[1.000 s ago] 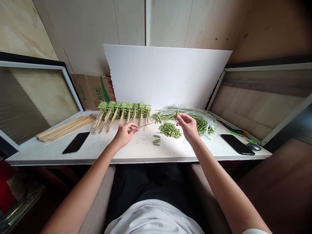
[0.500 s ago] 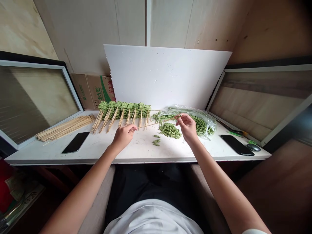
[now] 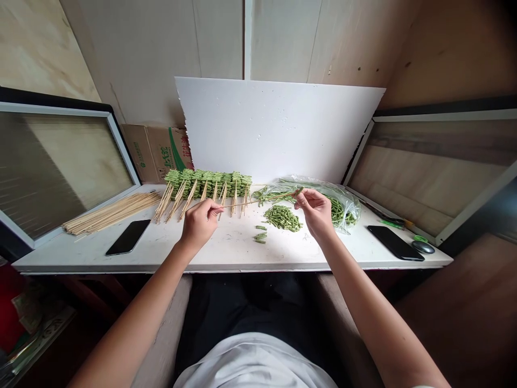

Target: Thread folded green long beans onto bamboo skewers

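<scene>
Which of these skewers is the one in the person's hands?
The lone skewer running between the left hand and right hand, green beans at its right end; the others lie in a bundle or threaded row.

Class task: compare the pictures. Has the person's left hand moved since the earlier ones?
Yes, leftward: the left hand now sits further left along the row of skewered green beans, which has stayed put.
</scene>
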Tool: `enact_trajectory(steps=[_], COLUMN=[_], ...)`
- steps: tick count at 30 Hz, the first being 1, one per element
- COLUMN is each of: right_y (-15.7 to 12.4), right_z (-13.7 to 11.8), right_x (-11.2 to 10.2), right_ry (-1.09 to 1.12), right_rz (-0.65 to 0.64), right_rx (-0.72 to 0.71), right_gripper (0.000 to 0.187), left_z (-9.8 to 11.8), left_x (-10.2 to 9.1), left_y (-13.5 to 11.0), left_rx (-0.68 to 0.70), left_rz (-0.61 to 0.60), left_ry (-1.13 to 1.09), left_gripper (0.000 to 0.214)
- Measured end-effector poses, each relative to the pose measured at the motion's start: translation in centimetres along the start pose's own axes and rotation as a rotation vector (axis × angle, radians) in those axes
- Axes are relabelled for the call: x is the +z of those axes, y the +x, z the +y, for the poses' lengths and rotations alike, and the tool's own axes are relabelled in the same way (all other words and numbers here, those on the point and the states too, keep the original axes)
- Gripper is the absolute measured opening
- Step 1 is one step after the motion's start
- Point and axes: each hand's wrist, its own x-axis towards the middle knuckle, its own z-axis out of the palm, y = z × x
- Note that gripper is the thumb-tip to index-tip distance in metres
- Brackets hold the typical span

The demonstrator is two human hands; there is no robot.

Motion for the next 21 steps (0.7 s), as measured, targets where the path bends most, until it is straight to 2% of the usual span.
enact_trajectory(steps=[5,10,21], right_y=[0.0,0.0,-0.7], right_z=[-0.7,-0.5,-0.5], right_x=[0.2,0.4,1.4], right_ry=[0.012,0.01,-0.088], right_rz=[-0.009,-0.017,0.032], right_rx=[0.042,-0.009,-0.064], right_gripper=[0.031,0.029,0.031], left_z=[0.0,-0.6,-1.6], left_x=[0.0,0.4,0.9], left_y=[0.2,0.0,-0.4], left_rx=[0.093,0.209,0.133], left_rz=[0.034,0.032,-0.061], left_ry=[0.012,0.01,0.004], left_gripper=[0.019,0.035,0.033])
